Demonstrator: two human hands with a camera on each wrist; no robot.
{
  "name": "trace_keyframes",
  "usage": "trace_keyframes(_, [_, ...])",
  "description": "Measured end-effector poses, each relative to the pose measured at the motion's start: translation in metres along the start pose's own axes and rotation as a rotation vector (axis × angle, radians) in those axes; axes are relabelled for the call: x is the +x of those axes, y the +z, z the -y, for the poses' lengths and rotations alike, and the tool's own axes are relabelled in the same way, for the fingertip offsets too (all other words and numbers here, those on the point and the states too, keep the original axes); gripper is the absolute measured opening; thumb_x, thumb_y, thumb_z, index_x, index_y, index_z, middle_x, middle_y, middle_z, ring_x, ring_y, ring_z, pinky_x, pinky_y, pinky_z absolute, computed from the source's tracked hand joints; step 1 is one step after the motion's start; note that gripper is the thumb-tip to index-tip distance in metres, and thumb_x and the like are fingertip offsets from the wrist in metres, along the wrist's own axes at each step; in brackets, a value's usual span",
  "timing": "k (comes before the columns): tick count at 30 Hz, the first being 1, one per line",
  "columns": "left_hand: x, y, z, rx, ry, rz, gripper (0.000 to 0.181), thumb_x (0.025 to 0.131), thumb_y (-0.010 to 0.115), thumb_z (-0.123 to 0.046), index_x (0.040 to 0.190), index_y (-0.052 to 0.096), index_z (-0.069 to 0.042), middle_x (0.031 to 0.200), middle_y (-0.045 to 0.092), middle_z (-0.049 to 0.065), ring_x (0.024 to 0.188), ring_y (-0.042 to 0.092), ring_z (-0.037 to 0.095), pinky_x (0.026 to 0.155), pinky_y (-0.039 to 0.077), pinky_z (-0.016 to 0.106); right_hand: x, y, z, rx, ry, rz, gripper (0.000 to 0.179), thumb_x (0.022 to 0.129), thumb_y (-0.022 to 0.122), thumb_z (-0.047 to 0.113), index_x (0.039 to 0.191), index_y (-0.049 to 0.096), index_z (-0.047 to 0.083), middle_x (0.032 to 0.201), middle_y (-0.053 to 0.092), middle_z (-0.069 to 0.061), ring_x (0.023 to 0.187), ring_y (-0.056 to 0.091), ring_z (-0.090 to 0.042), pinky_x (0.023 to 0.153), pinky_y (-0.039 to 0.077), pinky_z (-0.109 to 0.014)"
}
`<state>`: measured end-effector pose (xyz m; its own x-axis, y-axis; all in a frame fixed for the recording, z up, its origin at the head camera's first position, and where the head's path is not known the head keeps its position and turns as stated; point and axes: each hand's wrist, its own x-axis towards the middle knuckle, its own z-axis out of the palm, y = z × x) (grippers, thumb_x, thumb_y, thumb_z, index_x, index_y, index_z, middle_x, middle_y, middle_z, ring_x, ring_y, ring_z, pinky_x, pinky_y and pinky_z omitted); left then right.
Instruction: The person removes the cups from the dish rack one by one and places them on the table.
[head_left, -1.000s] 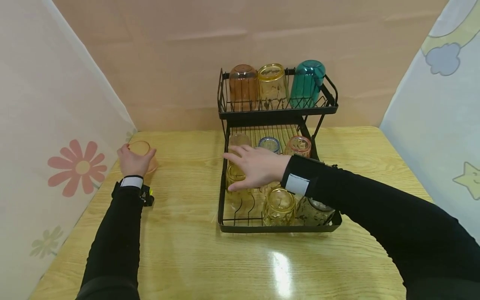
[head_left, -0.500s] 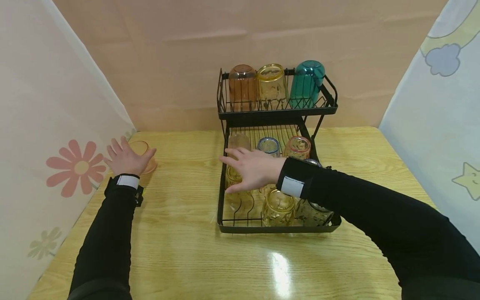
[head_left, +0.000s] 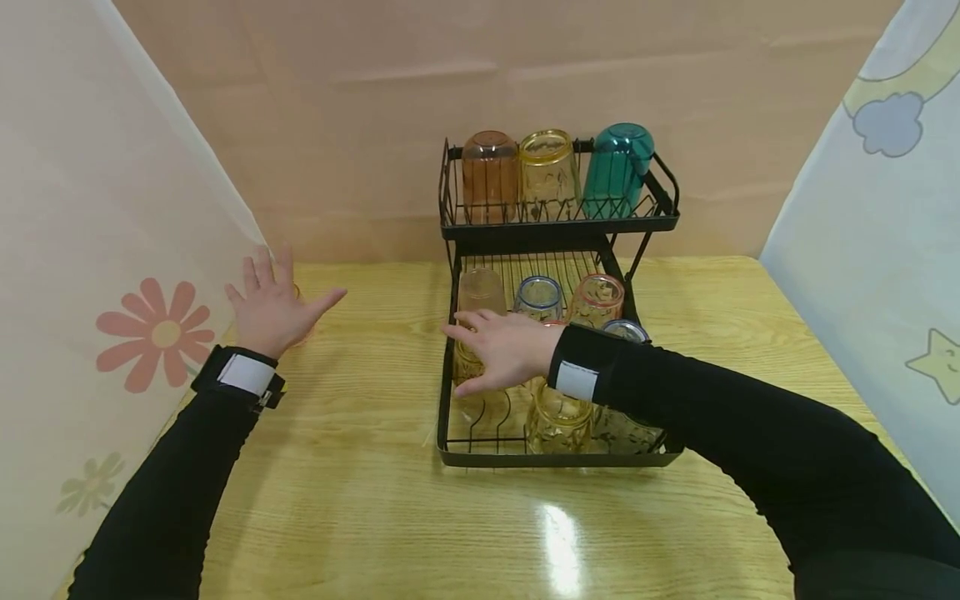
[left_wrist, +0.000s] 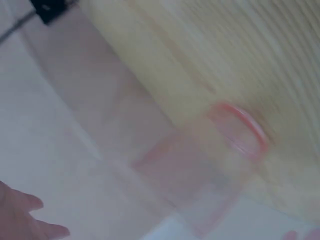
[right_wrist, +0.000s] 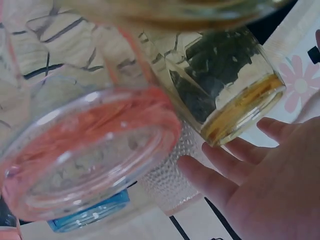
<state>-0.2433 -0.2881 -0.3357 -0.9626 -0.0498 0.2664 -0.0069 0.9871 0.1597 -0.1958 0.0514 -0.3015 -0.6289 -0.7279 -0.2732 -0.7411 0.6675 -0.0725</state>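
My left hand (head_left: 273, 312) is spread wide at the far left of the table, holding nothing. It covers most of a pink glass in the head view. The left wrist view, somewhat blurred, shows that pink glass (left_wrist: 195, 170) apart from the fingertips. My right hand (head_left: 510, 348) reaches over the lower tier of the black dish rack (head_left: 555, 459), fingers extended. In the right wrist view its fingertips are right at the base of an upturned yellow glass (right_wrist: 245, 112). A pebbled clear glass (right_wrist: 170, 177) and a pink-bottomed glass (right_wrist: 95, 150) stand close by.
On the upper tier are an amber glass (head_left: 490, 179), a yellow glass (head_left: 550, 175) and a teal glass (head_left: 618, 171). Several more upturned glasses fill the lower tier, including a blue-rimmed glass (head_left: 538, 296). Printed cloth (head_left: 135, 208) borders the table (head_left: 360, 500) at left.
My left hand has let go of the pink glass, spread its fingers and shifted up and right over it. My right hand has drifted slightly down over the rack.
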Motion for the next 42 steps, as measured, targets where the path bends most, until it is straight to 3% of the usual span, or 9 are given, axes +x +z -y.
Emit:
trace_keyframes(7, [-0.019, -0.009, -0.041, -0.044, 0.153, 0.021, 0.103, 0.074, 0.036, -0.079, 0.146, -0.003, -0.016, 0.149, 0.001, 0.021, 0.133, -0.001, 0.04, 0.093, 0.002, 0.07, 0.002, 0.001, 0.001, 0.0, 0.001, 0.016, 0.087, 0.081, 0.044, 0.068, 0.146, 0.012, 0.021, 0.146, 0.022, -0.011, 0.13, 0.025, -0.028, 0.078, 0.043, -0.035])
trace_keyframes(13, [-0.037, -0.013, -0.073, -0.129, 0.244, 0.089, 0.1, 0.075, 0.039, -0.077, 0.147, -0.001, -0.019, 0.15, 0.006, 0.018, 0.133, 0.005, 0.04, 0.094, 0.006, 0.068, 0.005, -0.003, 0.004, -0.042, 0.013, 0.038, 0.081, 0.082, 0.054, 0.057, 0.144, 0.021, 0.018, 0.134, 0.034, -0.011, 0.112, 0.041, -0.026, 0.065, 0.043, -0.032])
trace_keyframes(21, [-0.06, -0.015, -0.101, -0.209, 0.339, 0.154, 0.096, 0.078, 0.041, -0.074, 0.147, 0.002, -0.021, 0.15, 0.01, 0.015, 0.133, 0.011, 0.039, 0.094, 0.013, 0.068, 0.011, 0.0, 0.007, -0.009, 0.019, 0.053, 0.076, 0.082, 0.063, 0.042, 0.142, 0.026, 0.013, 0.134, 0.035, -0.017, 0.112, 0.044, -0.031, 0.076, 0.044, -0.035])
trace_keyframes(31, [-0.076, -0.016, -0.125, -0.282, 0.4, 0.209, 0.093, 0.078, 0.042, -0.073, 0.147, 0.003, -0.024, 0.151, 0.01, 0.008, 0.135, 0.01, 0.029, 0.097, 0.014, 0.063, 0.007, -0.006, 0.004, 0.025, 0.043, 0.085, 0.077, 0.082, 0.063, 0.042, 0.142, 0.026, 0.012, 0.14, 0.029, -0.019, 0.122, 0.036, -0.035, 0.089, 0.039, -0.04])
trace_keyframes(37, [-0.08, -0.018, -0.135, -0.379, 0.397, 0.217, 0.09, 0.079, 0.044, -0.07, 0.146, 0.002, -0.027, 0.151, 0.01, 0.006, 0.135, 0.011, 0.029, 0.099, 0.013, 0.06, -0.008, -0.017, -0.002, 0.032, 0.001, 0.01, 0.075, 0.08, 0.064, 0.045, 0.138, 0.031, 0.01, 0.126, 0.039, -0.017, 0.102, 0.05, -0.027, 0.076, 0.044, -0.034])
trace_keyframes(42, [-0.08, -0.017, -0.141, -0.501, 0.386, 0.209, 0.084, 0.083, 0.046, -0.064, 0.146, 0.002, -0.029, 0.151, 0.01, 0.004, 0.135, 0.012, 0.026, 0.102, 0.015, 0.053, -0.026, -0.03, -0.005, 0.053, -0.023, -0.076, 0.072, 0.08, 0.063, 0.047, 0.135, 0.033, 0.01, 0.123, 0.042, -0.016, 0.094, 0.053, -0.023, 0.072, 0.045, -0.03])
